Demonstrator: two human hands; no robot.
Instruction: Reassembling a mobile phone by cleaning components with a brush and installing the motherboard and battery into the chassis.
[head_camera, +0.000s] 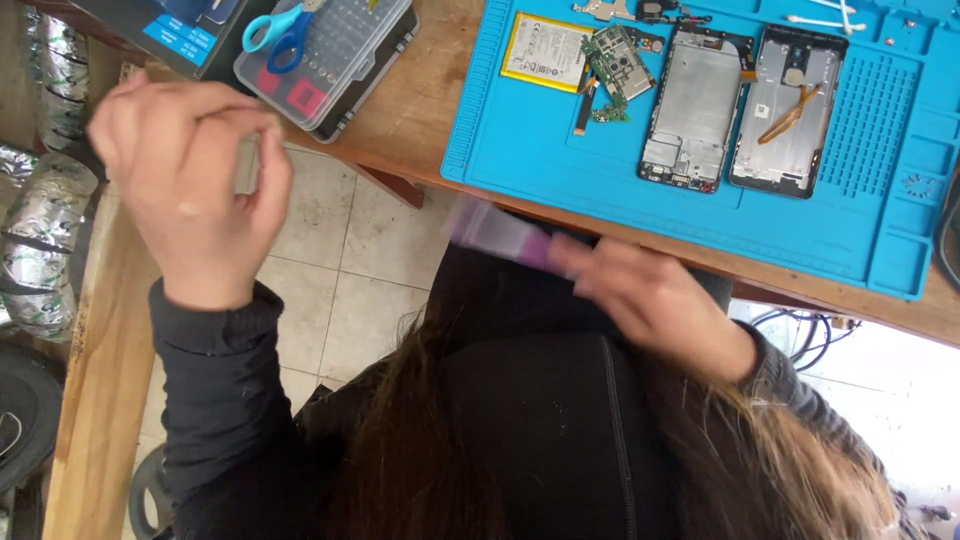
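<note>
Long brown hair (560, 450) and a black top fill the bottom of the frame. Right hand (655, 300), blurred, has its grip closed on a purple-and-white strip (500, 238) at the tabletop (420, 110) edge, likely kept clear of the blue mat (560, 150). Left hand (190, 170), upper left, pinches a small grey piece (246, 165) — contents otherwise unclear. Two opened phone frames (740, 110) lie on the mat, well apart from both hands.

Two phone frames (694, 108), one battery (545, 50), one circuit board (618, 60), one scissors (285, 28)
</note>
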